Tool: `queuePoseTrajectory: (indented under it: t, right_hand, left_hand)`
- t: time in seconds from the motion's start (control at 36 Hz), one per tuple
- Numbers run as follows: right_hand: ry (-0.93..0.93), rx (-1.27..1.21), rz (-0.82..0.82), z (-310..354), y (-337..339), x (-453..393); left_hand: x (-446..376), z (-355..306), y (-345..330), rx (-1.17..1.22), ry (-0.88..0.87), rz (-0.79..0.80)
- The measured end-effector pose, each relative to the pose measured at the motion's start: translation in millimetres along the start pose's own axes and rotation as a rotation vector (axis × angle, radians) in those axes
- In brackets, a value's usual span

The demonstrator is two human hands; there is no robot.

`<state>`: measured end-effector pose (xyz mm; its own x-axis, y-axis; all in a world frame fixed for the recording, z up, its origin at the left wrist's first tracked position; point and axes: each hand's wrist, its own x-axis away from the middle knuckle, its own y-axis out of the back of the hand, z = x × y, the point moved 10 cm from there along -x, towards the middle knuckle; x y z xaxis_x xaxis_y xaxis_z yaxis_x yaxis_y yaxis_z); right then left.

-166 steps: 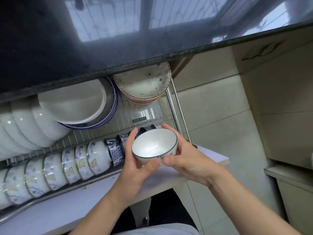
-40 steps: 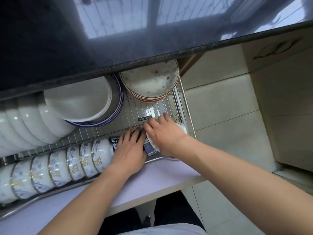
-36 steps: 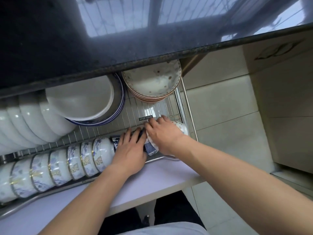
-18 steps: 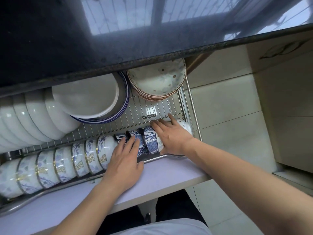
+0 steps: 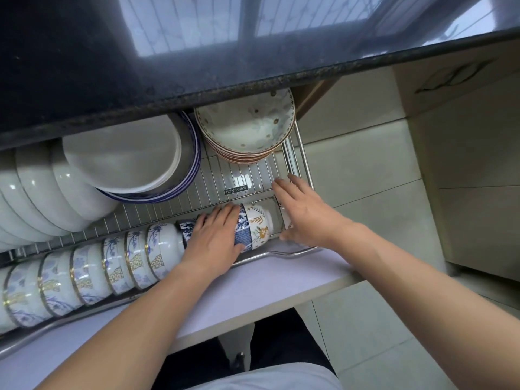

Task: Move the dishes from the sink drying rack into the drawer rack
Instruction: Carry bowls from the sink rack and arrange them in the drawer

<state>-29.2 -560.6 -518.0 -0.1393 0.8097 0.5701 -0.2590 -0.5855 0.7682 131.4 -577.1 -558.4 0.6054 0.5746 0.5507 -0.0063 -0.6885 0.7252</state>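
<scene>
A dark speckled tabletop (image 5: 84, 66) fills the view from nine to one o'clock, its glossy surface mirroring a barred window (image 5: 247, 21). Pale floor tiles (image 5: 374, 198) spread from three to five o'clock. A beige cabinet (image 5: 464, 164) stands at three o'clock, bearing what may be a faint leaf motif (image 5: 455, 76).

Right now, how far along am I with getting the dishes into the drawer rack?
Done: the drawer rack already holds a front row of patterned bowls, white bowls and stacked plates. In hand: your left hand rests on the row's end bowls, beside the orange-flowered bowl; your right hand lies open at the rack's right end. Left: unknown, the sink rack is out of view.
</scene>
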Motion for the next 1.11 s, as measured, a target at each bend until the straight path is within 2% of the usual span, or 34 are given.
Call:
queuePoseTrajectory:
  t: [0.08,0.19,0.28,0.42,0.61,0.78,0.94,1.11]
  right_hand:
    - [0.048,0.043,0.035,15,-5,-4]
    - [0.128,0.216,0.137,42,-37,-25]
    - [0.142,0.259,0.139,51,-50,-40]
    - [0.163,0.154,0.108,55,-45,-41]
    - [0.128,0.084,-0.072,53,-9,-16]
    - [0.145,-0.056,-0.054,49,-7,4]
    - [0.127,-0.085,0.035,58,-17,-9]
    - [0.149,-0.09,0.027,74,-6,-11]
  left_hand:
    - [-4,1,-1,0.011,0.005,0.004]
    - [-5,2,-1,0.02,-0.001,-0.014]
    - [-7,4,-1,0.028,-0.006,-0.032]
    - [-7,7,-1,0.05,-0.014,-0.031]
    - [0,10,6,0.078,-0.055,-0.05]
    - [0,3,9,0.075,-0.049,-0.031]
    - [-4,3,10,0.06,-0.058,-0.009]
    - [-3,9,7,0.105,-0.052,-0.013]
